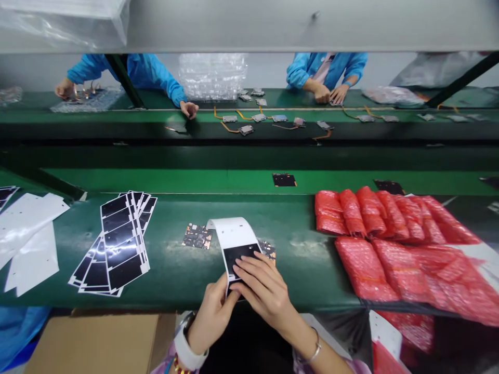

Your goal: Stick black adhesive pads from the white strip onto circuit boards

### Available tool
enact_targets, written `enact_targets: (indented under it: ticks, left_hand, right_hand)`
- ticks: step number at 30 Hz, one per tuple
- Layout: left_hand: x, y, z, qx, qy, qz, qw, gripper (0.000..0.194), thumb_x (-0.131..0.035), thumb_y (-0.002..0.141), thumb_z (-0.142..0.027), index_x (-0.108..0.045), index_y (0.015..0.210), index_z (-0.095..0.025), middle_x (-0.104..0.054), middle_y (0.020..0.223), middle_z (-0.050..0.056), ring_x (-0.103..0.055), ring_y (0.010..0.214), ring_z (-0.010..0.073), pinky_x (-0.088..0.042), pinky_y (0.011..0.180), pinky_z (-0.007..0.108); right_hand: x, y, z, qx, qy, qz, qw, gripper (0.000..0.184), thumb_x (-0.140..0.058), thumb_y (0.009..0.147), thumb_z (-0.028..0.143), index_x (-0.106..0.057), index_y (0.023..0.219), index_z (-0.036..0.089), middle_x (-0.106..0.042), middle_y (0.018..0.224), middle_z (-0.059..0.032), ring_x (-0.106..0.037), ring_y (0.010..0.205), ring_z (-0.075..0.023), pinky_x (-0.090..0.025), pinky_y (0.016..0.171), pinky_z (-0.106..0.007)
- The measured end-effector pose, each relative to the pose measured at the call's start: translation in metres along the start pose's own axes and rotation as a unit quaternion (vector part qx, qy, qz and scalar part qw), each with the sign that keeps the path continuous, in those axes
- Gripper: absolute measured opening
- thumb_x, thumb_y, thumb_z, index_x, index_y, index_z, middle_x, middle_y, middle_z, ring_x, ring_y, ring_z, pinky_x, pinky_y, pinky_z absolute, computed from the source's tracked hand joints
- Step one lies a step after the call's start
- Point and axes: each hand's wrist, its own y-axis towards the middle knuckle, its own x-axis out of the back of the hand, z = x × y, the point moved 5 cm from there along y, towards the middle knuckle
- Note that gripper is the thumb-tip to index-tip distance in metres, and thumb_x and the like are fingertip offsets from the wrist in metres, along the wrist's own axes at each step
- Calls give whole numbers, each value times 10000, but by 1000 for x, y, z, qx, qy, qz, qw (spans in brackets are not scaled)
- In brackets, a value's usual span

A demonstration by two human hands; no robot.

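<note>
Wrists low at bench edge, L hand (pixel 212 317) gripping lower end of white strip (pixel 233 234) from the side, R hand (pixel 265 291) curled over its black pad (pixel 241 257), pressing down; strip arcs up off green bench (pixel 296 249), red bubble bags (pixel 390 244) off to the right.

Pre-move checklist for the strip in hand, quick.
1. White backing strip in left hand and right hand: ok.
2. Black patch on strip, lower edge hidden by hands: cannot tell.
3. Black-and-gold piece flat on green bench: ok.
4. Second black-and-gold piece partly under strip: not ok.
5. Fanned black-patched sheets apart from strip: ok.
6. Red bubble bags apart from strip: ok.
</note>
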Motion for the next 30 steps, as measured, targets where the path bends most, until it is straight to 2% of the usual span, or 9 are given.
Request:
enact_targets:
  ticks: [7, 12, 16, 19, 21, 23, 25, 28, 30]
  left_hand:
    - [-4, -2, -1, -24, 42, 14, 999, 260, -514, 996, -344, -714, 1100, -214, -744, 831, 32, -664, 722, 191, -505, 734, 289]
    - [-10, -4, 0, -25, 39, 29, 999, 281, -492, 1007, -348, -673, 1182, -224, -773, 978, 70, -722, 862, 230, -547, 817, 327]
    - [-11, -6, 6, -5, -69, -15, 997, 614, -458, 1036, -359, -223, 1592, -251, -653, 1384, 128, -629, 1277, 234, -471, 1108, 400]
    - [-9, -7, 15, -9, -101, -66, 993, 706, -439, 1045, -360, -43, 1626, -299, -430, 1607, 118, -438, 1466, 219, -329, 1226, 430]
    - [-12, -6, 24, -13, -69, -58, 996, 599, -475, 1030, -383, -283, 1589, -287, -423, 1614, 106, -392, 1494, 245, -284, 1248, 449]
    - [-13, -6, 37, -7, -53, -73, 996, 518, -526, 999, -446, -504, 1475, -243, -512, 1547, 126, -444, 1461, 284, -310, 1237, 471]
    - [-11, -7, 50, 1, -61, -107, 992, 527, -563, 967, -502, -578, 1413, -223, -569, 1492, 143, -511, 1409, 307, -373, 1202, 484]
    - [-10, -11, 60, 11, -55, -108, 993, 476, -594, 957, -471, -624, 1370, -235, -579, 1488, 126, -506, 1414, 302, -377, 1199, 479]
    - [-7, -12, 58, 3, -35, -103, 994, 418, -599, 963, -424, -655, 1335, -242, -600, 1469, 113, -506, 1414, 294, -371, 1204, 471]
  right_hand:
    - [5, 10, 4, 13, 61, -4, 998, 275, -610, 985, 128, -686, 1235, 214, -794, 989, -71, -757, 897, -202, -618, 933, -417]
    - [3, 15, -19, -115, 173, -8, 978, 171, -609, 996, 194, -761, 919, 200, -792, 872, -45, -747, 790, -186, -617, 791, -323]
    - [24, 5, -67, -343, 116, -221, 906, 285, -653, 971, 319, -750, 760, 154, -762, 724, -41, -705, 631, -183, -554, 573, -259]
    - [44, -7, -65, -332, -23, -396, 856, 240, -630, 987, 288, -773, 880, 128, -785, 812, -77, -730, 694, -206, -577, 641, -290]
    - [37, 0, -44, -203, -56, -327, 921, 180, -610, 990, 189, -776, 1055, 161, -803, 952, -83, -766, 845, -228, -611, 790, -333]
    - [15, 6, -17, -53, -31, -145, 988, 315, -615, 980, 134, -702, 1277, 194, -775, 1146, -93, -736, 1081, -256, -568, 1006, -413]
    - [1, 5, 0, 17, 6, 0, 1000, 531, -700, 954, 272, -556, 1458, 184, -684, 1335, -128, -599, 1312, -311, -403, 1179, -546]
    - [6, 4, -13, -61, 71, 42, 995, 870, -765, 823, 588, -450, 1539, 206, -524, 1514, -159, -390, 1470, -379, -236, 1226, -646]
    - [18, 6, -38, -176, 131, 8, 976, 789, -755, 830, 604, -514, 1494, 253, -559, 1487, -144, -468, 1423, -357, -346, 1191, -595]
